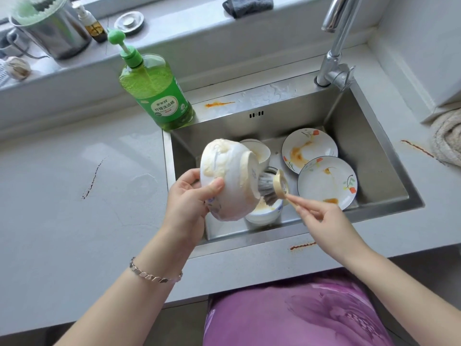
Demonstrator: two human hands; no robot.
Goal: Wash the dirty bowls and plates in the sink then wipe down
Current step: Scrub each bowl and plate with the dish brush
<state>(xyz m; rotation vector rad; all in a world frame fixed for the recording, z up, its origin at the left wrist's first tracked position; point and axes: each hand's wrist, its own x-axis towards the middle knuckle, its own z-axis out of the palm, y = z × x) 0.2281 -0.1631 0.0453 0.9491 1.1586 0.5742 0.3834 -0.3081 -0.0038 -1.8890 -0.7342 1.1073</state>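
My left hand (pixel 192 196) grips a white bowl (pixel 229 176) tipped on its side over the left part of the steel sink (pixel 374 156); yellowish foam smears its outside. My right hand (pixel 321 221) holds the wooden handle of a round dish brush (pixel 272 187), whose grey bristles press against the bowl's foot ring. Below the held bowl sits another dirty bowl (pixel 264 213), and a third bowl (pixel 258 151) stands behind it. Two flower-patterned plates (pixel 309 148) (pixel 326 183) with orange stains lean at the sink's right side.
A green dish-soap pump bottle (pixel 157 93) stands at the sink's back left corner. The faucet (pixel 334 46) rises at the back right. A grey cloth (pixel 247 5) lies on the sill and a rolled towel (pixel 446 136) at the right. Orange streaks mark the counter (pixel 74 196).
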